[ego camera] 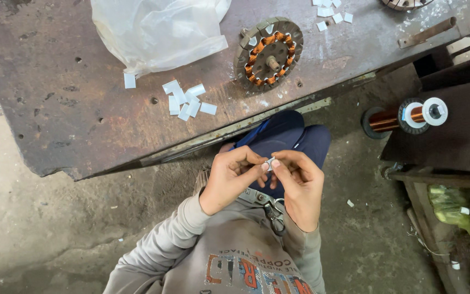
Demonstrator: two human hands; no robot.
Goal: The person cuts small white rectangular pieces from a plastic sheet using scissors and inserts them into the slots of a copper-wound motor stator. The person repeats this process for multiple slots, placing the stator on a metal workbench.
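Observation:
My left hand (pixel 229 178) and my right hand (pixel 299 184) meet in front of my chest, both pinching one small white paper slip (pixel 268 163) between thumbs and fingertips. The hands hang below the near edge of a rusty metal table (pixel 55 98). On the table, right above my hands, lies a round motor stator (pixel 268 53) with copper-coloured windings and a central shaft. A loose pile of the same white paper slips (pixel 186 99) rests to its left.
A crumpled clear plastic bag (pixel 156 30) sits at the table's back. More white slips (pixel 330 13) lie at the far right of the table. A spool of copper wire (pixel 406 116) rests on a dark bench at right. Concrete floor (pixel 28 218) lies below.

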